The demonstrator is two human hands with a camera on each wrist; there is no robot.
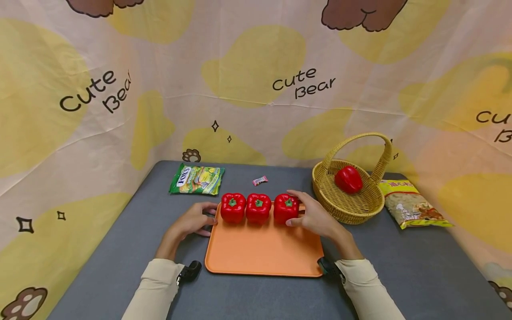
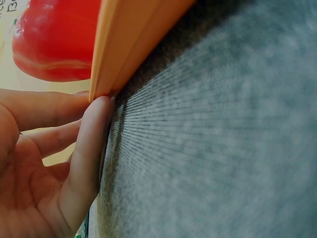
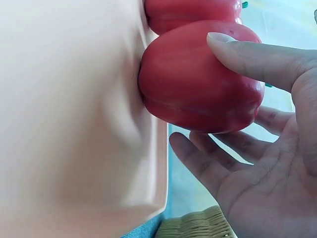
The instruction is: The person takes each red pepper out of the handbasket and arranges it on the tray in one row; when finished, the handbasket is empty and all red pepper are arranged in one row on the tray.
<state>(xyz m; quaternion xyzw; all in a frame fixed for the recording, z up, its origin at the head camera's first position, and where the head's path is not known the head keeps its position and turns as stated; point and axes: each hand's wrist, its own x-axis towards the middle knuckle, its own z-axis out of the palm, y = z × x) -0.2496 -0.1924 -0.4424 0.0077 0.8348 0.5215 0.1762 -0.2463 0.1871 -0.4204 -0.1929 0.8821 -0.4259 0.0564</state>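
Three red bell peppers with green stems stand in a row along the far side of an orange tray (image 1: 264,253): a left one (image 1: 233,208), a middle one (image 1: 258,209) and a right one (image 1: 285,210). My right hand (image 1: 316,218) holds the right pepper, thumb on its near side and fingers round its far right side. In the right wrist view that pepper (image 3: 198,79) sits upright on the tray. At the tray's left edge, my left hand (image 1: 194,220) pinches the rim; the left wrist view shows thumb and forefinger meeting at the tray's edge (image 2: 119,44).
A yellow wicker basket (image 1: 320,186) with a tall handle stands at the back right, holding another red bell pepper (image 1: 349,179). Beside it lies a yellow food bag (image 1: 414,204). A green candy bag (image 1: 198,180) and a small pink wrapped sweet (image 1: 260,180) lie behind the tray.
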